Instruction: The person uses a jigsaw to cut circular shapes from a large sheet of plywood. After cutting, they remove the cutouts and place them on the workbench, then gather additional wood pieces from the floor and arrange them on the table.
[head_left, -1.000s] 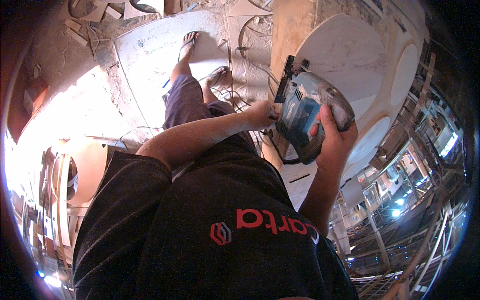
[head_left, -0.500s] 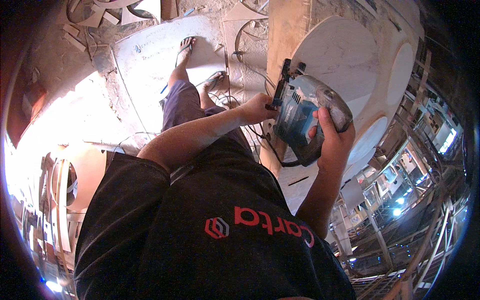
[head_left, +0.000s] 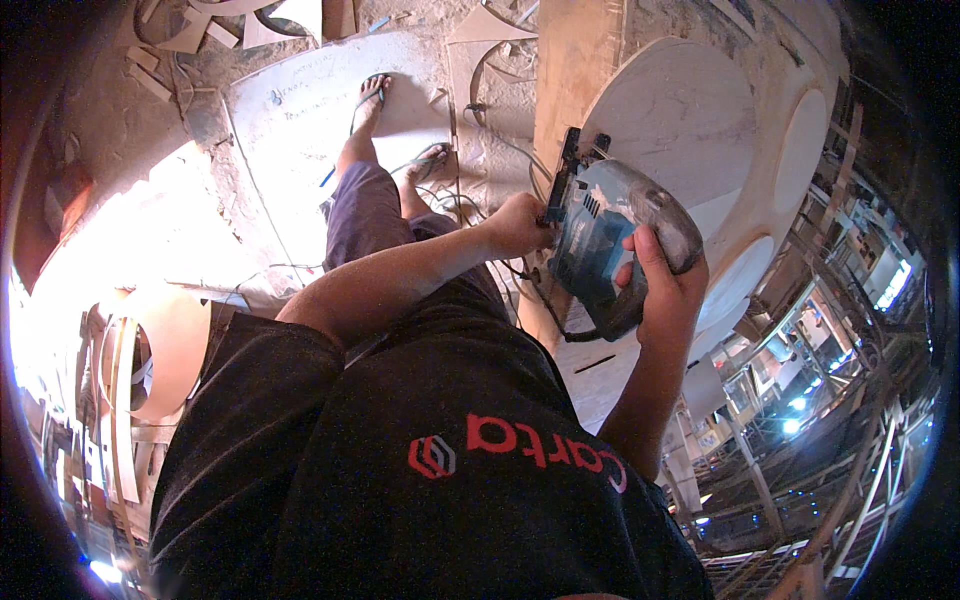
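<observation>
A teal and grey jigsaw (head_left: 600, 230) is tilted on its side, its black base plate (head_left: 565, 165) facing left and its dark cord trailing below. My right hand (head_left: 668, 275) grips the top handle, fingers wrapped round it. My left hand (head_left: 518, 225) is closed at the lower left of the base plate; whatever its fingertips hold is hidden. Behind the tool lie a large pale wooden disc (head_left: 680, 120) and a long plywood strip (head_left: 560, 70), with a smaller disc (head_left: 800, 150) farther right.
My sandalled feet (head_left: 370, 95) rest on a white board (head_left: 290, 140). Cables (head_left: 510, 140) run across the dusty floor. Cut-out offcuts (head_left: 180, 30) lie at the upper left, ring-cut plywood (head_left: 150, 350) at the left. Timber framing (head_left: 760, 480) and lit workspace show at the right.
The jigsaw and my right hand have shifted slightly downward over the last second. My left hand moved a little up and left, then back right, staying closed by the base plate.
</observation>
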